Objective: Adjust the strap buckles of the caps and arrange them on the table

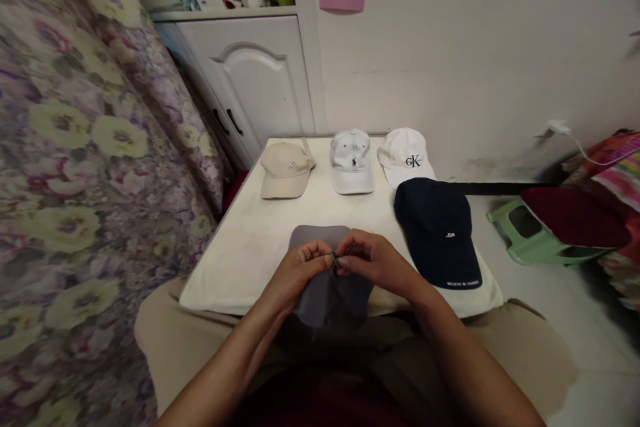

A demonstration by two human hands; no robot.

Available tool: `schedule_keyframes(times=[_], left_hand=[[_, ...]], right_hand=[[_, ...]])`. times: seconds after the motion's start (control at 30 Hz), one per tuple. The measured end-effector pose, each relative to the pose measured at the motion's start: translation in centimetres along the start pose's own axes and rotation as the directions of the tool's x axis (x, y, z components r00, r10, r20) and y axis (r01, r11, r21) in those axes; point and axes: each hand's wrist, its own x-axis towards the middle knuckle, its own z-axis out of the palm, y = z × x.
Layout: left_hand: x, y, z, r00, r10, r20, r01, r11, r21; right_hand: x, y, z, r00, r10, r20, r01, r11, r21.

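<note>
A grey baseball cap (pixel 330 300) lies at the near edge of the table, its brim toward the far side and its crown hanging over my lap. Above it, my left hand (pixel 311 261) pinches a small strap and buckle (pixel 335 259) at the cap's back. From the other side, my right hand (pixel 367 257) grips the same strap, its thumb and fingers closed close to the left fingertips. The fingers partly cover the buckle, so I cannot tell whether it is fastened.
On the cream-covered table (pixel 235 240) stand a beige cap (pixel 285 170), a pale blue cap (pixel 352 160), a white cap (pixel 406 155) and, right of my hands, a navy cap (pixel 435 230). A floral curtain (pixel 90 180) hangs at left; a green stool (pixel 530 240) is at right.
</note>
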Motion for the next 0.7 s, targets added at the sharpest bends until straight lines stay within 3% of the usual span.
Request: schedule_keyframes(times=[0.5, 0.7], left_hand=[[-0.1, 0.0, 0.8, 0.996, 0.038, -0.079, -0.032, 0.996, 0.086], [0.0, 0.1, 0.9, 0.994, 0.036, -0.099, -0.026, 0.995, 0.1]], right_hand=[[0.6, 0.3, 0.9, 0.979, -0.025, -0.203, -0.01, 0.985, -0.171], [0.5, 0.1, 0.9, 0.978, -0.051, -0.201, 0.01, 0.98, -0.2]])
